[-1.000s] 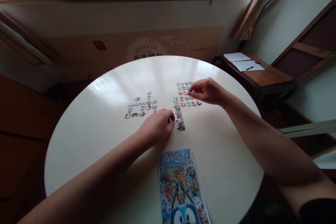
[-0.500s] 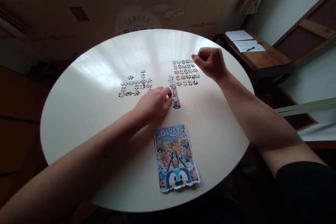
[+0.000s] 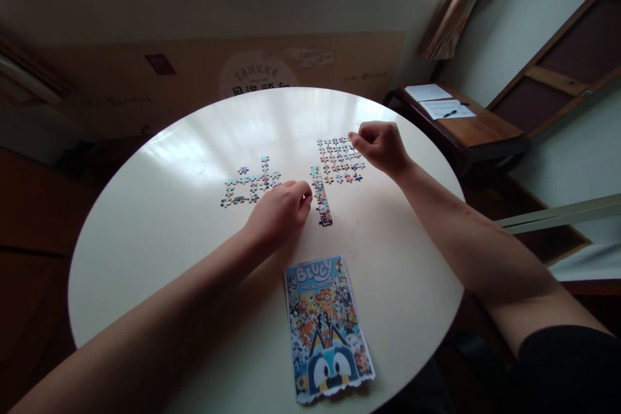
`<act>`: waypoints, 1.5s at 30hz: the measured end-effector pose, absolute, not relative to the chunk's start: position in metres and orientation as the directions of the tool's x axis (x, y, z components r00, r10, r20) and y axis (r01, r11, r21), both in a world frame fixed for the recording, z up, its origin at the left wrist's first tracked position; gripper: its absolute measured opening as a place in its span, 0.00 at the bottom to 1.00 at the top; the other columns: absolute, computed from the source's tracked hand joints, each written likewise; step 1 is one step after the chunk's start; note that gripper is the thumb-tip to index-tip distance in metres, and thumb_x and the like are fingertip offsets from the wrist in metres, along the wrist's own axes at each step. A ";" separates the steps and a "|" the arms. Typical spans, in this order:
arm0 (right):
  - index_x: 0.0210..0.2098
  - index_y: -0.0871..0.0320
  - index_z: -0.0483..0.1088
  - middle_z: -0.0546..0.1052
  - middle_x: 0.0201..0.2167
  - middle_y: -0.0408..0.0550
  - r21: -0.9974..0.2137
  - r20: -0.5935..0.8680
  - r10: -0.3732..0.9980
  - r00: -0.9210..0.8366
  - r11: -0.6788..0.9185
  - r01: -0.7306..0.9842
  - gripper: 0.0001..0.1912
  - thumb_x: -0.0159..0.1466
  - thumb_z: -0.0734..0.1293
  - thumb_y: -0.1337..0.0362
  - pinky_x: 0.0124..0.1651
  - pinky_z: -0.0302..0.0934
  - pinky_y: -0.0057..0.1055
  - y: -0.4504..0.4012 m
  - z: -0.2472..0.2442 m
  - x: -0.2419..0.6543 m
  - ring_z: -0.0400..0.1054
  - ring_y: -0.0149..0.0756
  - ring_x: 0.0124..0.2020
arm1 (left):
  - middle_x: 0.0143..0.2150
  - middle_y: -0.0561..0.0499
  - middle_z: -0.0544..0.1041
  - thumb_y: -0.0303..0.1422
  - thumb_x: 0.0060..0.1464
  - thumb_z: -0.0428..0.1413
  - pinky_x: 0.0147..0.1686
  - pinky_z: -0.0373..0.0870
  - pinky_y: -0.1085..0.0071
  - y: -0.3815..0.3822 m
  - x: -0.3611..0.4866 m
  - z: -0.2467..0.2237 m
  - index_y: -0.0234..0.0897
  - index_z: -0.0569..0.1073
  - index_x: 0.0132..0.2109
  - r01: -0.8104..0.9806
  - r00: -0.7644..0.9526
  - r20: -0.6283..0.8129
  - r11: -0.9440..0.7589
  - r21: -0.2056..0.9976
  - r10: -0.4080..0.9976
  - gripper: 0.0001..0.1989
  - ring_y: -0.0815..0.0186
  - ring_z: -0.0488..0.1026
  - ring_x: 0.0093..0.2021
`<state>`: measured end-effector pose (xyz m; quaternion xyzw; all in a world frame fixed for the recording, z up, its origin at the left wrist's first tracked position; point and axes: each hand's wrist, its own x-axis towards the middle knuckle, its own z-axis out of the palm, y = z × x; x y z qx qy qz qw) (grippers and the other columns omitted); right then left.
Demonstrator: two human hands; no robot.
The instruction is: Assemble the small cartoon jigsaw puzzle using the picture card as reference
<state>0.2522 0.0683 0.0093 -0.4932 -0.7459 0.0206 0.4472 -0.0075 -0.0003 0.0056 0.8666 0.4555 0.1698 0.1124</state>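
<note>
My left hand is closed, fingers curled, just left of a narrow joined strip of jigsaw puzzle. A small gap separates its fingertips from the strip; whatever they may hold is hidden. My right hand is closed in a loose pinch at the right edge of a block of loose puzzle pieces laid in rows. I cannot make out anything between its fingers. Beyond my left hand lies a partly joined cluster of pieces, partly covered by that hand. A torn-edged Bluey picture sheet lies nearest me.
The white oval table carries all the pieces. A wooden side desk with papers and a pen stands at the back right. Behind the table a printed cardboard panel leans by the wall.
The view has tilted up, so the table sits lower in the picture and a window edge shows. My left hand has drawn slightly left from the strip. My right hand stays by the loose pieces.
</note>
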 end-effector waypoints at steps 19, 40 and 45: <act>0.17 0.54 0.48 0.50 0.17 0.35 -0.481 0.709 0.699 -0.089 0.572 0.665 0.24 0.57 0.68 0.73 0.26 0.45 0.31 0.070 0.004 0.250 0.45 0.27 0.21 | 0.27 0.50 0.71 0.34 0.59 0.54 0.30 0.56 0.68 0.002 -0.009 -0.001 0.38 0.67 0.27 0.792 0.529 0.153 -0.550 0.266 0.835 0.12 0.65 0.65 0.29; 0.17 0.54 0.48 0.51 0.16 0.36 -0.522 0.685 0.725 -0.068 0.554 0.649 0.23 0.59 0.67 0.67 0.26 0.46 0.30 0.069 0.002 0.243 0.47 0.28 0.21 | 0.38 0.49 0.78 0.48 0.60 0.56 0.30 0.62 0.66 -0.009 -0.008 0.007 0.40 0.72 0.40 0.777 0.565 0.133 -0.579 0.245 0.814 0.15 0.62 0.72 0.32; 0.18 0.54 0.48 0.52 0.16 0.36 -0.518 0.684 0.725 -0.080 0.560 0.646 0.23 0.60 0.66 0.67 0.27 0.46 0.30 0.070 -0.001 0.242 0.46 0.28 0.21 | 0.44 0.46 0.78 0.51 0.56 0.59 0.32 0.65 0.64 -0.019 -0.002 0.009 0.39 0.69 0.47 0.735 0.643 0.073 -0.642 0.220 0.762 0.22 0.56 0.76 0.38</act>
